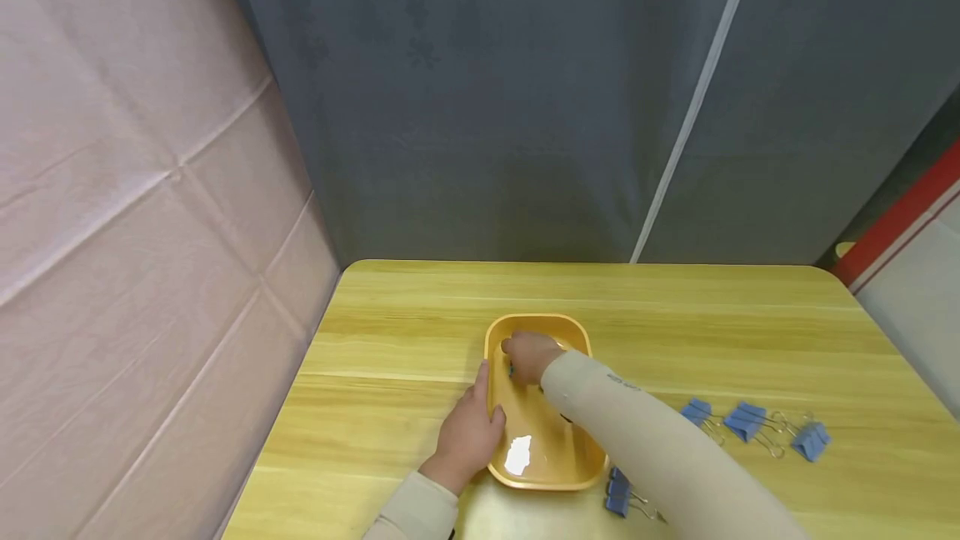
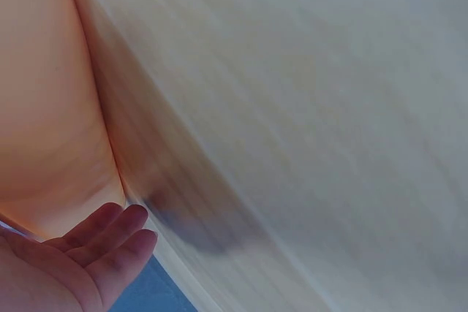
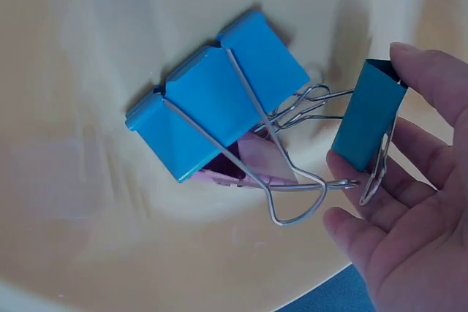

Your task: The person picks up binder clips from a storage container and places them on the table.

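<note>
A yellow-orange plastic tray (image 1: 551, 482) stands on the wooden table. My left hand (image 1: 468, 433) holds its left side, with the thumb over the rim and the fingers along the outer wall. Those fingers look nearly straight beside the tray wall (image 2: 51, 107) in the left wrist view. Inside the tray, my right hand (image 3: 417, 210) pinches a small teal binder clip (image 3: 369, 115) between thumb and fingers. Beside it a large blue binder clip (image 3: 219, 93) lies over a pink binder clip (image 3: 256, 158), which is partly hidden. From the head view, my right hand (image 1: 531, 357) covers most of these clips.
Blue binder clips lie on the table to the right of the tray: one (image 1: 697, 412), another (image 1: 745, 421) and a third (image 1: 812, 442). A darker blue binder clip (image 1: 618, 492) sits near the tray's lower right corner, close to my right sleeve (image 1: 660, 440). A dark curtain (image 1: 480, 107) hangs behind the table.
</note>
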{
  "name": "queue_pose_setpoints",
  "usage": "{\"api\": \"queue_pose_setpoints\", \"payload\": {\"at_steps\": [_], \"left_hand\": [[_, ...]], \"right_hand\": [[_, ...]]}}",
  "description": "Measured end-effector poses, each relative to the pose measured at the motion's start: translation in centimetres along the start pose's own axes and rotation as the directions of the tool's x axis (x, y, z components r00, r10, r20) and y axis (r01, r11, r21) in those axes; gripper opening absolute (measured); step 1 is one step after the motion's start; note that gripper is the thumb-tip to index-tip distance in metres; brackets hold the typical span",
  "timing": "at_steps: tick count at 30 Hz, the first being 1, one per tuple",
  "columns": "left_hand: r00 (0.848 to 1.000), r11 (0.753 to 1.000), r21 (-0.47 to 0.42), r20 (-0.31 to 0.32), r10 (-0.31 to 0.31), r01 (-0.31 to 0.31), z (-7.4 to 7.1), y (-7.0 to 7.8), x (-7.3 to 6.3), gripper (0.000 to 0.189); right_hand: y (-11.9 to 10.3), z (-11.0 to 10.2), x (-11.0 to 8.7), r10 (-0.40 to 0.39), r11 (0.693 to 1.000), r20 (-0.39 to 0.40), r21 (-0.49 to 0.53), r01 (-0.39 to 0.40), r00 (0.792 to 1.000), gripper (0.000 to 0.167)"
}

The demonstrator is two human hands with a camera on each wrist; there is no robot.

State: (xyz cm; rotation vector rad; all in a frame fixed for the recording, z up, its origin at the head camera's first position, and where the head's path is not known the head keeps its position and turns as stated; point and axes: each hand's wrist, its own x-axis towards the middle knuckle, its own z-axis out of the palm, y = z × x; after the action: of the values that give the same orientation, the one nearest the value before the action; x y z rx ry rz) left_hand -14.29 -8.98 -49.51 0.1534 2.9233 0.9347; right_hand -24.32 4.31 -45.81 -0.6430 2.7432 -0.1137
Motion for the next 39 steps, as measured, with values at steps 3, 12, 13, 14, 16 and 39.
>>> {"api": "queue_pose_setpoints", "payload": {"at_steps": [3, 12, 13, 14, 16, 39], "left_hand": [[1.0, 1.0, 0.004, 0.004, 0.0, 0.0, 0.0, 0.0, 0.0, 0.067], [1.0, 1.0, 0.012, 0.001, -0.001, 0.001, 0.1, 0.0, 0.1, 0.067], [1.0, 1.0, 0.014, 0.001, -0.001, 0.001, 0.1, 0.0, 0.1, 0.067], [1.0, 1.0, 0.015, 0.001, -0.001, 0.001, 0.1, 0.1, 0.1, 0.067], [1.0, 1.0, 0.018, -0.002, 0.003, -0.003, 0.0, 0.1, 0.1, 0.067], [1.0, 1.0, 0.02, 0.005, -0.004, 0.004, 0.2, -0.1, -0.1, 0.068]], "right_hand": [[0.0, -0.1, -0.1, -0.005, 1.0, -0.007, 0.023, 0.005, 1.0, 0.036], [0.3, -0.5, -0.4, 0.007, 0.997, -0.067, 0.076, -0.002, 0.998, 0.041], [0.3, -0.6, -0.5, 0.006, 0.996, -0.074, 0.084, 0.0, 0.997, 0.041], [0.3, -0.6, -0.6, 0.004, 0.996, -0.081, 0.093, 0.003, 0.997, 0.041], [0.3, -0.7, -0.7, 0.004, 0.994, -0.092, 0.11, 0.006, 0.996, 0.042], [-0.1, -1.7, -1.4, 0.008, 0.982, -0.111, 0.187, 0.013, 0.994, 0.05]]}}
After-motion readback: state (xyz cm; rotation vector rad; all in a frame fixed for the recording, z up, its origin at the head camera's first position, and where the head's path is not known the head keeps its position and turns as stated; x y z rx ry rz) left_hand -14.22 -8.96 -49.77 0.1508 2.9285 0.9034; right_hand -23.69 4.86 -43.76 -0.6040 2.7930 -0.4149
